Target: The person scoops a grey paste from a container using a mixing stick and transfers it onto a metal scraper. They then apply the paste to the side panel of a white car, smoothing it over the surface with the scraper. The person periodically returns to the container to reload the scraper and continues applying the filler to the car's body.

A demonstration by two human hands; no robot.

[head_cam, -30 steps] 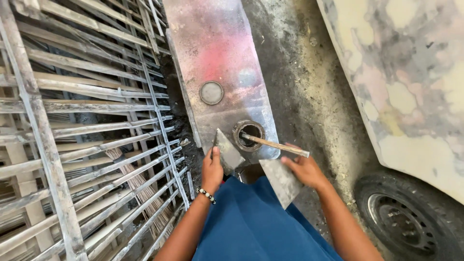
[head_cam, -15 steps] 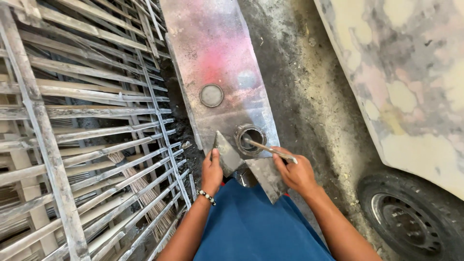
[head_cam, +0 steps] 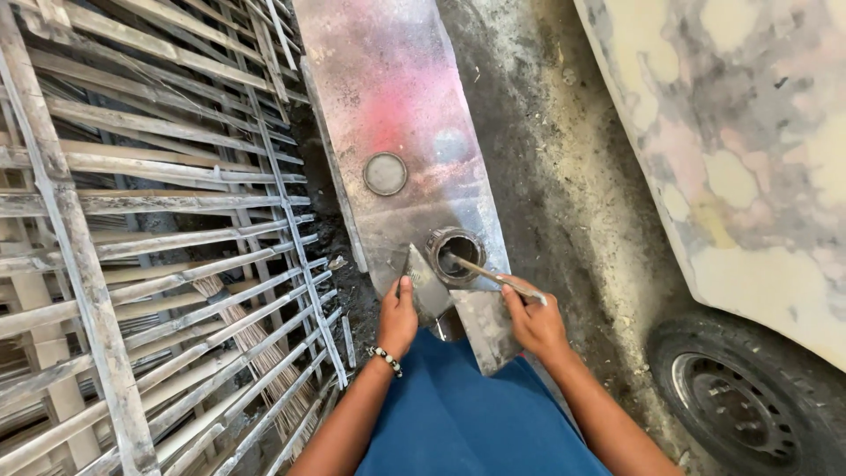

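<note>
Left hand (head_cam: 398,316): we grip the putty knife (head_cam: 421,280), lower centre.
Right hand (head_cam: 536,322): clasps stick (head_cam: 490,275) dipped in can (head_cam: 456,254).
Advice: we stir slowly, blade close.

Bright, even daylight, soft shadows, sharp focus, slight wide-angle bending at edges.

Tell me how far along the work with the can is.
Done: lid is off, lying on the metal sheet. In hand: right hand holds a stick dipped in the open can; left hand holds a scraper. Left: the car panel looks patchy.
</note>
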